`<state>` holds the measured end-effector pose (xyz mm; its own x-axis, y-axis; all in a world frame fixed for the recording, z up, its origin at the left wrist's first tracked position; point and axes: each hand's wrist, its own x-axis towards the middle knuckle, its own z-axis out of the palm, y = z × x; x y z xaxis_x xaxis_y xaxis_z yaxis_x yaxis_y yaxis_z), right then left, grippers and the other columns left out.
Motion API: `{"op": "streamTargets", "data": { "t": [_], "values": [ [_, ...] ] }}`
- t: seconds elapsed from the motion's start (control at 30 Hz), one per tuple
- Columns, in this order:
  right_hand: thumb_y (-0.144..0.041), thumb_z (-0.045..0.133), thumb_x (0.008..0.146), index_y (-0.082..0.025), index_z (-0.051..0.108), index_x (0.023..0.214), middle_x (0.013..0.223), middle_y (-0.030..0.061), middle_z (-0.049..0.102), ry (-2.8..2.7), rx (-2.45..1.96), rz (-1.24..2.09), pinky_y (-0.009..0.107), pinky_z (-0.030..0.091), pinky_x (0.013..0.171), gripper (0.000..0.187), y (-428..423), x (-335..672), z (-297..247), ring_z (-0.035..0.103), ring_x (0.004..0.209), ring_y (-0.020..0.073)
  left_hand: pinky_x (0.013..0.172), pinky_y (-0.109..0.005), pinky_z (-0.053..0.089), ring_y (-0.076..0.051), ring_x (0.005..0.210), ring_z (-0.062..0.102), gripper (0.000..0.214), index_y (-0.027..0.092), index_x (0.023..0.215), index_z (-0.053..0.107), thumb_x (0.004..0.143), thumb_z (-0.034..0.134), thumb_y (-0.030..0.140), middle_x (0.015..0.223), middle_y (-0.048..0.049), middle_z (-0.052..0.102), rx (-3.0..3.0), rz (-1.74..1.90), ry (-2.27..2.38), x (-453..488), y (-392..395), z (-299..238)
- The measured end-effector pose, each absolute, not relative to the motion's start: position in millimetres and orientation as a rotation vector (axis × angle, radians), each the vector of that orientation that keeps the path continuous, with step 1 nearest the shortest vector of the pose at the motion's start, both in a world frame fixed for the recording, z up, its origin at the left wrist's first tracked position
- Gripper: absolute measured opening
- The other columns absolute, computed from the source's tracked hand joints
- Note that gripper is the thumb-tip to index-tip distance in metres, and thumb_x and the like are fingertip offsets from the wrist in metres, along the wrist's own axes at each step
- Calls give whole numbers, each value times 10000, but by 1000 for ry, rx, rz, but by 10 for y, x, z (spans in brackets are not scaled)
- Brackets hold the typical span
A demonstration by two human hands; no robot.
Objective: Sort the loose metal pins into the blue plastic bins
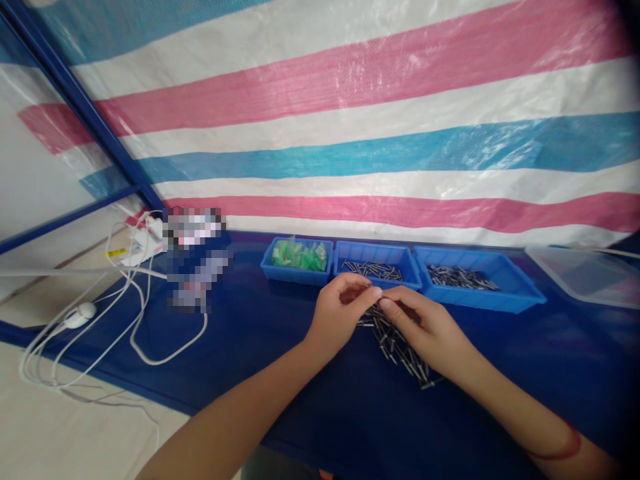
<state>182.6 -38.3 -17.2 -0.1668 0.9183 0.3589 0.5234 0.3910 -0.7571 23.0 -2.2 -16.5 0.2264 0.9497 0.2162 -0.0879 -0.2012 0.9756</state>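
Note:
My left hand and my right hand meet fingertip to fingertip, each thumb pressed against the fingers in a pinch. What lies between them is too small and too covered to make out. Just beneath and behind the fingers, a loose pile of thin metal pins, like nails or rivets, spreads on the dark blue table. More such pieces lie in the middle blue bin, whose front is partly behind my left hand. The right blue bin also holds metal pieces.
A third blue bin at the left holds green plastic packets. White cables and a power strip lie at the left, near blurred-out items. A clear plastic lid or tray lies at the right. A striped sheet hangs behind.

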Motion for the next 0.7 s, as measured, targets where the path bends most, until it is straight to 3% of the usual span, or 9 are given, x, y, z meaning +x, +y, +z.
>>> {"op": "streamTargets", "data": {
  "t": [0.23, 0.47, 0.7],
  "values": [
    [-394, 570, 867, -226, 696, 893, 929, 63, 678, -1671, -1199, 671, 343, 523, 740, 212, -362, 1817, -205, 632, 869, 204, 717, -254, 471, -110, 698, 567, 226, 143, 804, 630, 743, 717, 342, 753, 0, 627, 1258, 1200, 857, 266, -32, -185],
    [-392, 655, 801, -228, 704, 850, 870, 45, 652, -1520, -1223, 658, 307, 512, 646, 178, -355, 1840, -182, 613, 779, 177, 781, -273, 463, -130, 769, 588, 174, 144, 811, 660, 757, 701, 305, 801, -13, 655, 1283, 1209, 831, 271, -56, -171],
    [-372, 643, 819, -225, 659, 868, 874, 43, 620, -1513, -1208, 567, 286, 497, 585, 156, -393, 1861, -123, 585, 719, 156, 702, -258, 453, -125, 705, 563, 226, 145, 843, 667, 761, 693, 354, 769, -13, 641, 1324, 1148, 877, 273, -56, -168]
  ]
}}
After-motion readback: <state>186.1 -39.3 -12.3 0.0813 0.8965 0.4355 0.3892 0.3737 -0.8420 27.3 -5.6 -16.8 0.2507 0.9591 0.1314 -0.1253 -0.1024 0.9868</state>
